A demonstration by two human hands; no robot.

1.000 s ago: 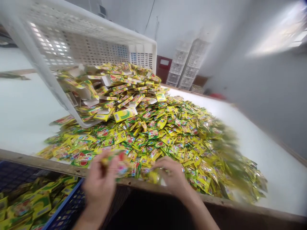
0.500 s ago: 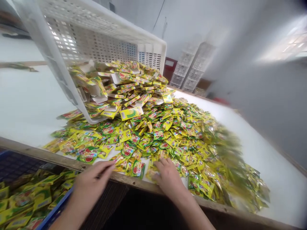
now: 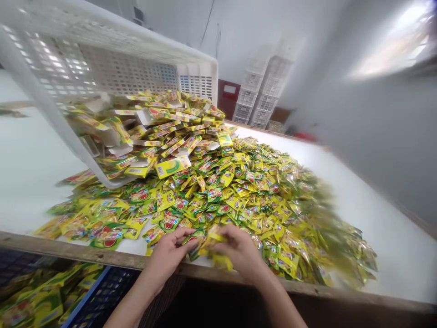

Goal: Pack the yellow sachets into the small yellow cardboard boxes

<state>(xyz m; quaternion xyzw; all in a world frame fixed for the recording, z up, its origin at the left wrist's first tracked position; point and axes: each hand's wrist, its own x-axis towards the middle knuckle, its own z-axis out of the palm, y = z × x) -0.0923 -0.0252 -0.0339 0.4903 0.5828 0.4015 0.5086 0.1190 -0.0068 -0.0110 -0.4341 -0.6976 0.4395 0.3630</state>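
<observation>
A heap of small shiny packets (image 3: 235, 196), yellow and green with a watermelon print, spreads over the white table. At the front edge, my left hand (image 3: 169, 255) has its thumb and fingers closed on the edge of a green packet (image 3: 197, 240). Just to its right, my right hand (image 3: 241, 249) grips a yellow packet (image 3: 220, 259), which is blurred; whether more than one is in it I cannot tell. The two hands are close together, low over the tabletop. More packets lie around and beyond them.
A white perforated crate (image 3: 112, 182) lies tipped on its side, with flattish yellow cartons (image 3: 172, 166) spilling out. Below the wooden table edge (image 3: 112, 256) at left stands a blue crate (image 3: 102, 291) of yellow cartons. Stacked white crates (image 3: 264, 98) stand by the wall.
My left hand has moved right, from the table edge to the green packet, and closed on it. My right hand now grips a yellow packet lifted off the table. The view has shifted slightly right.
</observation>
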